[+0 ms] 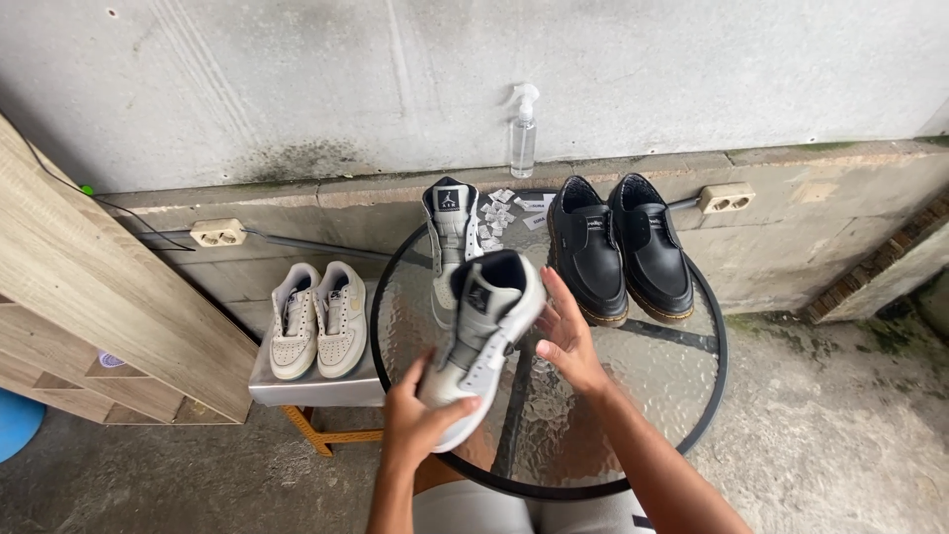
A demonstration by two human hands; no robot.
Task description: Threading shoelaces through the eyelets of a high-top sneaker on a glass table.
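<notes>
My left hand (420,415) grips the toe end of a grey and white high-top sneaker (484,331), holding it tilted above the round glass table (682,396). My right hand (565,331) rests open against the sneaker's side near its collar. The matching high-top sneaker (450,232) stands upright on the table just behind. A pair of black leather shoes (621,247) sits at the table's far right side. Several small white packets (504,213) lie on the glass between the sneaker and the black shoes.
A pair of white low sneakers (318,318) sits on a small metal stool (311,388) to the left. A clear spray bottle (523,133) stands on the concrete ledge. Wooden shelving (89,297) leans at far left. Two wall sockets (217,232) (727,198) flank the table.
</notes>
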